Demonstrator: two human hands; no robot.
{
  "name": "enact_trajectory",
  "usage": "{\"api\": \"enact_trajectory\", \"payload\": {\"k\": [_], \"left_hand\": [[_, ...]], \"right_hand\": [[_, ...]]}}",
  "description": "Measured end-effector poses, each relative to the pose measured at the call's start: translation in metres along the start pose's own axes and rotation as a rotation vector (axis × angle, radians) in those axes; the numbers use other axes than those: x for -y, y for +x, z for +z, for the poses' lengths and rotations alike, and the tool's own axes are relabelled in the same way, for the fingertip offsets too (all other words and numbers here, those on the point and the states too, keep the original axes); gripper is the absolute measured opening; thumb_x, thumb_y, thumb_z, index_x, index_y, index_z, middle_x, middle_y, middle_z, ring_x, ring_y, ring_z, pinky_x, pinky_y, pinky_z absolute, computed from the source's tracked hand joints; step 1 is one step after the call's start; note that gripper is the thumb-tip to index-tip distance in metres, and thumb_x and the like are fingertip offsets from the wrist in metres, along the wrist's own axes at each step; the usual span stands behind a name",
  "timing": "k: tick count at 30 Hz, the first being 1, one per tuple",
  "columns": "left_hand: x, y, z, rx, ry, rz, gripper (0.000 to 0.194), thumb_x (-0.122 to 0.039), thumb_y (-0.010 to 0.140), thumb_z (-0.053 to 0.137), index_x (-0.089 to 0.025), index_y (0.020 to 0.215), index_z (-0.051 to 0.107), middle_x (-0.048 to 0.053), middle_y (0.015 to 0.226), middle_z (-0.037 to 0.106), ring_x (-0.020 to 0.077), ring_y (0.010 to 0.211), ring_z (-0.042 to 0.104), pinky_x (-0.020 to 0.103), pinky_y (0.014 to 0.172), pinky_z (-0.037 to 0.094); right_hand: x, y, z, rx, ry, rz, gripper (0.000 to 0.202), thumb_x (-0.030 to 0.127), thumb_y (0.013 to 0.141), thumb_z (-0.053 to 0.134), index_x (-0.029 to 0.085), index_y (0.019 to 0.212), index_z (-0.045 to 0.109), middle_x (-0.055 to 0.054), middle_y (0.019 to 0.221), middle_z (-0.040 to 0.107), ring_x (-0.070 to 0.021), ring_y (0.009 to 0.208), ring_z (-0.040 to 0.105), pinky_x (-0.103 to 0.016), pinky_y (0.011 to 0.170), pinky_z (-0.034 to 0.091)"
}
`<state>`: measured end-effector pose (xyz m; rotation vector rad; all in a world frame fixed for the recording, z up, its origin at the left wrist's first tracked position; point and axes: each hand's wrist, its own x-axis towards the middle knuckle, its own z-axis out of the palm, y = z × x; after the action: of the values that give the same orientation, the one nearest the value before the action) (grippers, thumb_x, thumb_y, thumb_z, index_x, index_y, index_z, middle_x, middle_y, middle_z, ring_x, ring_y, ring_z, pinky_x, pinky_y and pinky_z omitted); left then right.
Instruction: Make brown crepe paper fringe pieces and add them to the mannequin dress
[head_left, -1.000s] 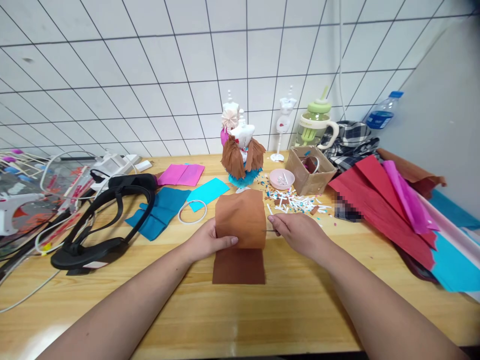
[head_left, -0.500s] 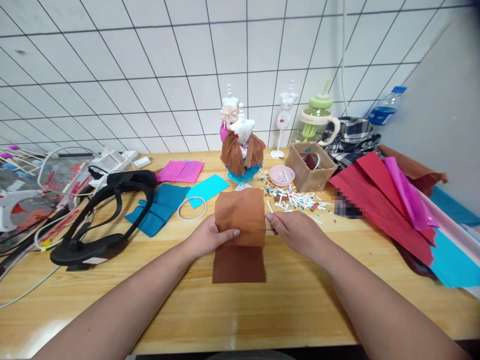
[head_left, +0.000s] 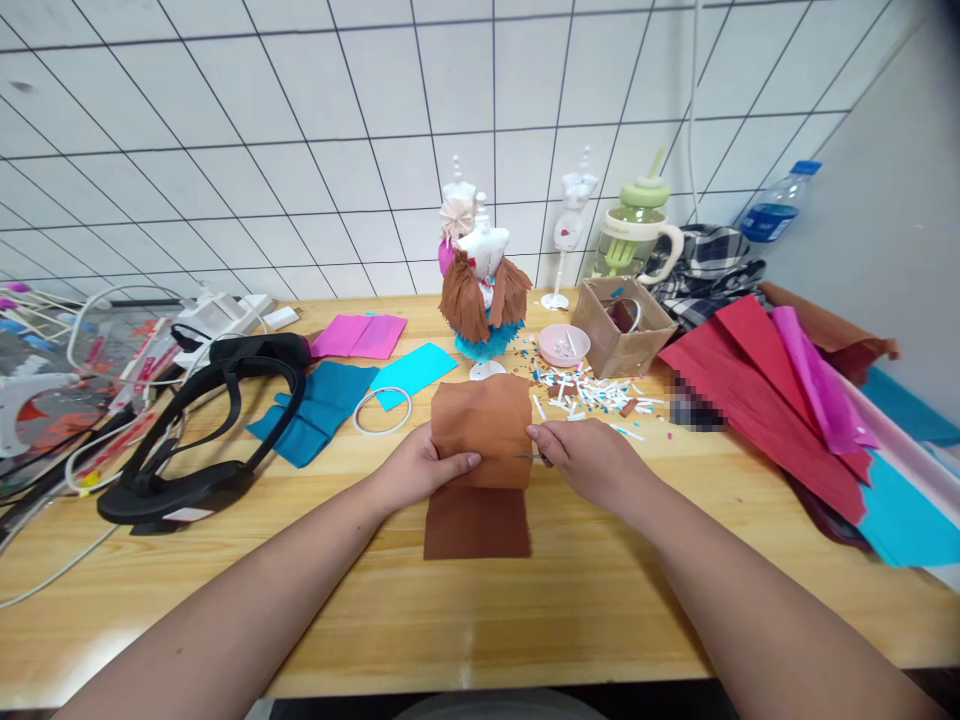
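My left hand (head_left: 420, 466) grips a sheet of light brown crepe paper (head_left: 480, 420) at its left edge, thumb on top and fingers hidden behind. A darker brown piece of crepe paper (head_left: 477, 525) lies just below it on the table. Closed around a small pair of scissors (head_left: 534, 457), my right hand (head_left: 581, 450) is at the sheet's right edge. A thin blade shows over the paper; the handles are mostly covered by my fingers. Behind the sheet stands a white mini dress form (head_left: 484, 245) with brown and blue crepe paper on it.
Paper scraps (head_left: 592, 392) are strewn near a pink bowl (head_left: 564, 345) and a cardboard box (head_left: 626, 335). A black headset (head_left: 202, 440), a white ring (head_left: 382, 410) and blue paper (head_left: 319, 410) lie left. Red crepe paper (head_left: 765, 410) and a green-lidded cup (head_left: 634, 235) are right.
The scissors' blade now shows over the right edge of the brown sheet. Both hands keep their places, and the whole view has shifted slightly.
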<state>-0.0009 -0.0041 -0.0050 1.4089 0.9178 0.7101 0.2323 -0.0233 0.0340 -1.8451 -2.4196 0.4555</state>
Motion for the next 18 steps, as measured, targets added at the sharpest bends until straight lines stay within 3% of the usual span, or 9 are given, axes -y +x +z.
{"api": "enact_trajectory", "payload": {"k": [6, 18], "left_hand": [[-0.0009, 0.0003, 0.0014, -0.040, -0.020, -0.017, 0.051, -0.037, 0.072, 0.075, -0.013, 0.114, 0.059, 0.012, 0.119, 0.067, 0.0300, 0.109, 0.063, 0.042, 0.093, 0.052], [-0.0026, -0.0001, 0.0025, -0.043, -0.056, -0.029, 0.053, -0.038, 0.070, 0.077, -0.014, 0.114, 0.059, 0.012, 0.120, 0.067, 0.0306, 0.111, 0.062, 0.043, 0.094, 0.050]], "right_hand": [[0.0056, -0.0036, -0.0015, -0.038, -0.010, 0.070, 0.052, 0.045, 0.099, 0.021, 0.022, 0.079, 0.064, -0.004, 0.079, 0.071, -0.0190, 0.074, 0.064, -0.028, 0.059, 0.028], [0.0032, -0.0014, 0.0002, -0.032, -0.033, 0.062, 0.054, 0.044, 0.100, 0.018, 0.022, 0.085, 0.065, -0.006, 0.086, 0.072, -0.0196, 0.079, 0.065, -0.028, 0.062, 0.031]]}}
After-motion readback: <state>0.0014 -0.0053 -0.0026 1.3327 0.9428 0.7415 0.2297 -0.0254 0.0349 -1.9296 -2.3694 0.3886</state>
